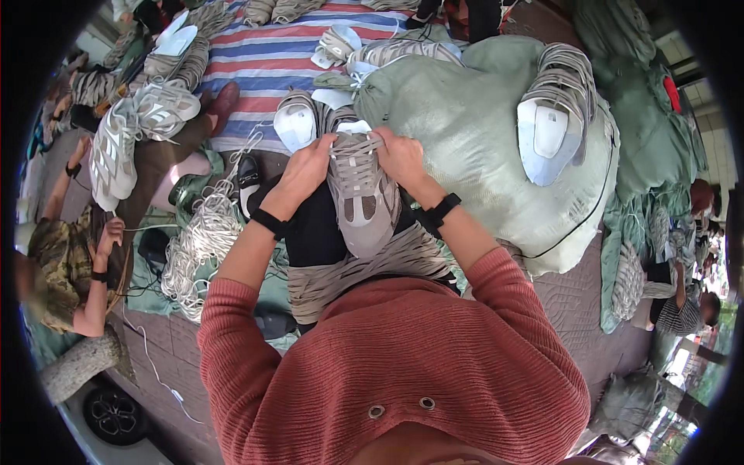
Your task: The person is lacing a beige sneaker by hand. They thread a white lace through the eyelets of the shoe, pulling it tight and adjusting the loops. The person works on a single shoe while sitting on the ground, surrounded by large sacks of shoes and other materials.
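Note:
In front of me a grey shoe upper [361, 209] stands over my lap, toe pointing toward me. Grey laces [355, 172] cross its front, and a white piece shows at its collar. My left hand [308, 167] is closed at the upper's left top edge, pinching a lace. On the opposite edge, my right hand [401, 159] is also closed on a lace, fingers pressed together. The lace ends are mostly hidden by my fingers. Many grey-beige flat laces [372, 271] lie across my thighs. Just beyond my left hand sits another upper with a white insole [295, 124].
A bulging pale green sack [496, 132] at the right bears a stack of uppers [554, 116]. Tangled white laces [203, 240] lie at the left. There a co-worker's hand [111, 235] holds a cord below pale shoes [116, 151]. Beyond spreads a striped tarp [260, 66].

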Demonstrator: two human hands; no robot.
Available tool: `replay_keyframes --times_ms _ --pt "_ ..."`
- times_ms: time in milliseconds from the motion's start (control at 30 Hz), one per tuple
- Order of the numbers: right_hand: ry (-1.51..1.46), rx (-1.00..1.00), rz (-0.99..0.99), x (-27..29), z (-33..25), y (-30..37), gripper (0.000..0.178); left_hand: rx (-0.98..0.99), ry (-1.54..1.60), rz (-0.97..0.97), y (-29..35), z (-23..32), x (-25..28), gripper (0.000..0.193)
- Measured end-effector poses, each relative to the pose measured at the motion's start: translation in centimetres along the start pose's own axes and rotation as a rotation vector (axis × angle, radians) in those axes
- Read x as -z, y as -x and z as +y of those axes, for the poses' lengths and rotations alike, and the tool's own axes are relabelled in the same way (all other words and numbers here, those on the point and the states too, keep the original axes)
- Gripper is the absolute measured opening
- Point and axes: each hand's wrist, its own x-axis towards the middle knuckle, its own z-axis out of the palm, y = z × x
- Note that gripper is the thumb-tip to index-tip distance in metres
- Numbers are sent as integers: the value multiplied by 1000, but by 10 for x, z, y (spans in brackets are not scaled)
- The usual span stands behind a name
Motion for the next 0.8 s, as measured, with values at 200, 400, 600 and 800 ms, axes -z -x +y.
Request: replay_keyframes --times_ms 200,400,600,800 --pt "-37 -53 45 -4 -1 1 20 32 20 4 -2 5 3 32" --pt "-41 -67 94 -4 -7 2 16 86 11 15 -5 9 1 27" --pt "-29 -94 47 -2 -9 3 23 94 -28 15 -6 14 -2 29" --pt "-56 -115 30 2 -17 3 30 68 -67 30 -7 5 -7 26"
